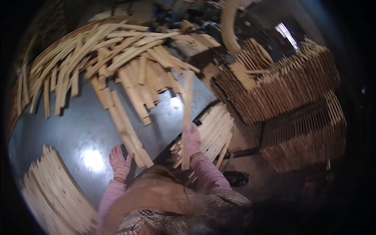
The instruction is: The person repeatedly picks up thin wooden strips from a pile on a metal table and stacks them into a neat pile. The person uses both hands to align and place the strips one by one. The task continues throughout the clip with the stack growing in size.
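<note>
My right hand (192,140), in a pink knit glove, is closed around a long flat wooden slat (187,102). That slat stands away from the others, over the table's right edge. My left hand (119,161), gloved the same way, rests on or just above the grey metal tabletop (117,138) with its fingers apart and nothing in it. Close to its right lie two slats (129,132) side by side, their near ends reaching the table's front edge. Beyond them spreads a loose, crisscrossed heap of slats (117,53).
At the left front sits a neat stack of pale slats (55,194). Another pale bundle (216,126) lies beside the table on the right. Tall stacks of crosswise strips (279,91) (305,138) stand farther right. A ribbed hose (229,26) hangs at the back.
</note>
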`<state>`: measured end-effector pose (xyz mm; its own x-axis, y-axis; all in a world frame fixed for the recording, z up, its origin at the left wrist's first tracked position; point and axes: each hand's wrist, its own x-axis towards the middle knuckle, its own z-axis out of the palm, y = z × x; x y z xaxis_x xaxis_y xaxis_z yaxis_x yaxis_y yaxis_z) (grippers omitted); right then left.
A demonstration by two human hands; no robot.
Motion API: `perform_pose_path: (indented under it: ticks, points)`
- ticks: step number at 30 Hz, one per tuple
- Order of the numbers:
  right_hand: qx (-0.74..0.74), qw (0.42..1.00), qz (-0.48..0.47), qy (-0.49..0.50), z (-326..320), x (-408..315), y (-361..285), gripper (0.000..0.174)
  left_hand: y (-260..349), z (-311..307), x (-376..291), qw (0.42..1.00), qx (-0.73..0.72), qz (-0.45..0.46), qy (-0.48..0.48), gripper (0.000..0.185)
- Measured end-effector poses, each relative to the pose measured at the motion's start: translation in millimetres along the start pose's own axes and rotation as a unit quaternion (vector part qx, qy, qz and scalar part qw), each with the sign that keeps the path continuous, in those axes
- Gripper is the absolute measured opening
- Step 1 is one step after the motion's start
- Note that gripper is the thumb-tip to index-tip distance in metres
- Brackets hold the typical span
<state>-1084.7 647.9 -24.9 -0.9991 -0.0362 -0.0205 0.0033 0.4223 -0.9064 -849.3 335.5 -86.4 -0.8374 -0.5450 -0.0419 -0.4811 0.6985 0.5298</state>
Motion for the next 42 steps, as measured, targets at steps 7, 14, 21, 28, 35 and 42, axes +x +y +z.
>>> perform_pose_path:
  ticks: [7,14,21,28,35,42]
  points:
    - [-0.039,0.901,0.232,0.363,-220.5,2.1,146.2,0.055,44.9,62.9,38.2,0.999,-0.016,-0.046,0.01,0.083]
    - [-0.74,0.627,0.185,-0.156,-244.5,39.9,249.8,0.04,40.0,48.4,32.3,0.953,-0.288,-0.097,0.012,0.078]
    - [-0.33,0.864,0.324,0.197,-217.1,46.0,215.1,0.06,64.9,3.2,34.9,0.941,-0.186,-0.279,0.047,0.044]
    - [-0.099,0.975,-0.168,0.11,-74.6,55.1,107.7,0.058,-91.4,-7.3,-178.3,0.849,0.338,-0.319,0.253,0.051]
    - [-0.415,0.813,-0.331,-0.237,168.2,-65.4,-26.2,0.084,-125.7,-112.7,-186.0,0.842,0.315,-0.434,0.067,0.082]
    - [-0.334,0.884,-0.035,-0.326,135.9,-45.8,-70.0,0.094,-113.9,-65.9,-55.8,0.971,0.136,-0.149,0.131,0.077]
